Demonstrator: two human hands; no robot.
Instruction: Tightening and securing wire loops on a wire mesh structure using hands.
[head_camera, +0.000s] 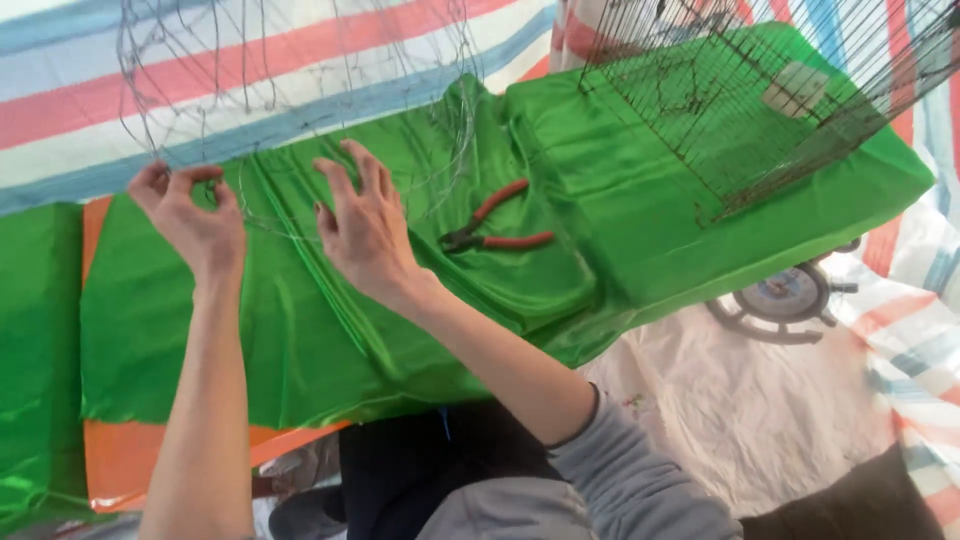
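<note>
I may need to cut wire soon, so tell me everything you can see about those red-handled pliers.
The pliers have two slim red handles and short dark metal jaws. They lie flat on the green cloth, handles spread apart toward the right, jaws pointing left. Nothing holds them; the right hand is nearest, just left of them.

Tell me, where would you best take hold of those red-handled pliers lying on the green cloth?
Probably by the two red handles of the pliers, coming from the right. They lie flat on the green cloth, handles splayed up and rightward, dark nose pointing left toward the right hand. The handles offer the longest free part, and nothing lies over them.
</note>
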